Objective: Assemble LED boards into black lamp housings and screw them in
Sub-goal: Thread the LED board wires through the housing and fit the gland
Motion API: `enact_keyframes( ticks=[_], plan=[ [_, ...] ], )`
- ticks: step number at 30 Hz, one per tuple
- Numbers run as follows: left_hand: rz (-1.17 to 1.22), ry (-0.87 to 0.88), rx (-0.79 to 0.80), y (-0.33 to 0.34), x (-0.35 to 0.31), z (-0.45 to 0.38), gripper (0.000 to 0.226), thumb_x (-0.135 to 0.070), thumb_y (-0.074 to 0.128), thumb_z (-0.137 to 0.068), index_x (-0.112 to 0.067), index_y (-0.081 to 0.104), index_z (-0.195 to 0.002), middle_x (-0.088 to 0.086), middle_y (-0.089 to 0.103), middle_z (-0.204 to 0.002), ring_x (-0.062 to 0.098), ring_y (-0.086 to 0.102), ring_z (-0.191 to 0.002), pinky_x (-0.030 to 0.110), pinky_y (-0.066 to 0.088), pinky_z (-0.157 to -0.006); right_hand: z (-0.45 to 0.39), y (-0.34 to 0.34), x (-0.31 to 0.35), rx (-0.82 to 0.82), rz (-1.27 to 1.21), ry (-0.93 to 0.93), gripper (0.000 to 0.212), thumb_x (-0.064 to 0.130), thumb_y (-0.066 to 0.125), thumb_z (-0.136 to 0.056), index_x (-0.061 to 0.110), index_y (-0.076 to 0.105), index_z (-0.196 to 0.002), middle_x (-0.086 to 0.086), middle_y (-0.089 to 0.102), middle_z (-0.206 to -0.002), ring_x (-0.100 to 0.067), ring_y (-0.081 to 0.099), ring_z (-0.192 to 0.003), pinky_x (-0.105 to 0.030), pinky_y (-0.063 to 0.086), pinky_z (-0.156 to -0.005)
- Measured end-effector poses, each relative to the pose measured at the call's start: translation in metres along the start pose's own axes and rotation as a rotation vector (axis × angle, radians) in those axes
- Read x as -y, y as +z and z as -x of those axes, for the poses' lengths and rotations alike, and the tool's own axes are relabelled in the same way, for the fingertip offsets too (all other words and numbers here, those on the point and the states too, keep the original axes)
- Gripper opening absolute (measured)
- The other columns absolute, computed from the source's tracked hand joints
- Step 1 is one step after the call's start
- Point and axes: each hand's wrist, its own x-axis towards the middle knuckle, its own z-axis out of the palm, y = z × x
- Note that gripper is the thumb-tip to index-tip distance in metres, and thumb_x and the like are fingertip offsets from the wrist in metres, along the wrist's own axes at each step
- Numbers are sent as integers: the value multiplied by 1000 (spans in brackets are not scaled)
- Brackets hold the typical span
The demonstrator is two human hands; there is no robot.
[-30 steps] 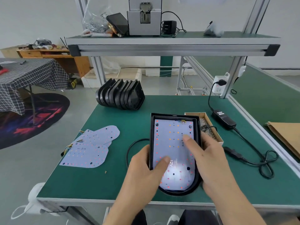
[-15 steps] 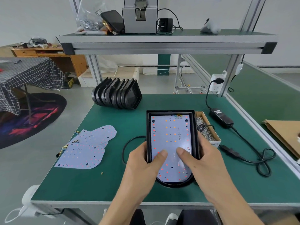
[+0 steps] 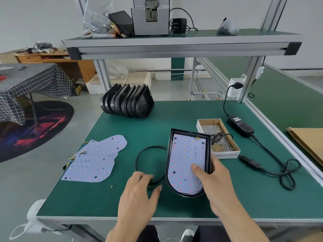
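Observation:
A black lamp housing lies on the green mat near the front, with a white LED board seated inside it. My right hand grips the housing's right wall, thumb pressing on the board. My left hand hovers left of the housing, fingers relaxed, over a black cable loop. Loose LED boards lie at the left. A row of empty black housings stands at the back. A cardboard box of screws sits right of the held housing.
A black power adapter and its coiled cord lie at the right, plugged into a socket on the frame post. An overhead shelf carries a grey machine and a bag. Brown cardboard lies on the neighbouring bench.
My left hand has let go of the housing and moved left over the cable. The housing has shifted right and turned slightly, now held by my right hand alone.

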Motion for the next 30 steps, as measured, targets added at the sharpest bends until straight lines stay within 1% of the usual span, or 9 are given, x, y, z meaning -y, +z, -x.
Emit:
enact_keyframes(
  ticks=[2, 5, 8, 12, 17, 20, 23, 27, 30],
  plan=[
    [18, 7, -42, 0, 1, -1, 23, -17, 76, -91, -16, 75, -113, -8, 59, -108, 20, 61, -100, 36, 52, -85, 3, 6, -7, 30, 93, 11, 48, -1, 71, -92, 39, 69, -118, 24, 77, -106, 2, 72, -98, -30, 56, -91],
    [25, -21, -27, -6, 9, -1, 44, 4, 67, -84, -13, 70, -124, -6, 61, -118, 23, 60, -106, 30, 45, -91, 7, 15, -14, 106, 213, -6, 54, 3, 70, -92, 41, 63, -130, 27, 75, -110, 4, 70, -101, -24, 53, -90],
    [19, 3, 81, -12, 16, 2, 42, 1, 63, -84, -19, 73, -120, -19, 56, -119, 11, 56, -108, 16, 36, -90, 10, 23, -19, 140, 310, 0, 59, 11, 71, -92, 39, 56, -141, 29, 72, -117, 7, 66, -108, -21, 49, -94],
    [196, -84, 19, -15, 22, 9, 37, -2, 61, -89, -25, 75, -113, -25, 66, -95, 0, 62, -89, 4, 40, -79, 11, 25, -17, 152, 458, -10, 52, 23, 70, -93, 40, 55, -140, 30, 69, -118, 11, 62, -108, -17, 47, -93],
    [345, -88, -22, -6, 6, 5, 36, -37, 66, -94, -51, 50, -123, -28, 62, -84, 10, 55, -59, 12, 43, -66, 11, 25, -2, 165, 747, -67, 42, 45, 61, -98, 33, 54, -138, 13, 70, -124, -19, 64, -118, -33, 50, -95],
    [290, -122, -31, 3, -1, 3, 36, -28, 68, -94, -41, 56, -126, -14, 57, -73, 9, 53, -60, 18, 39, -61, 13, 17, 11, 112, 994, -73, 34, 60, 41, -100, 32, 60, -100, 4, 68, -95, -35, 65, -100, -40, 52, -80],
    [220, -163, -61, 7, -6, 4, 32, -25, 65, -94, -32, 60, -125, -14, 56, -73, 7, 55, -64, 17, 36, -62, 6, -4, 18, -84, 1070, -190, 45, 53, 27, -102, 26, 47, -71, 4, 54, -80, -37, 63, -86, -41, 47, -70],
    [178, -150, -121, 6, -13, 8, 33, -32, 69, -93, -29, 61, -125, -14, 56, -83, 6, 57, -74, 25, 40, -67, -19, -26, 12, 72, 1177, -100, 30, 38, 46, -106, 21, 67, -117, -1, 59, -122, -27, 57, -116, -38, 51, -88],
    [136, -142, -70, 3, -19, 10, 37, -55, 66, -89, -38, 56, -121, -19, 54, -103, 7, 58, -85, 29, 43, -73, -28, -23, 1, 202, 1169, 1, 28, 40, 49, -104, 18, 61, -116, -4, 54, -121, -32, 61, -112, -42, 52, -91]
  ],
)
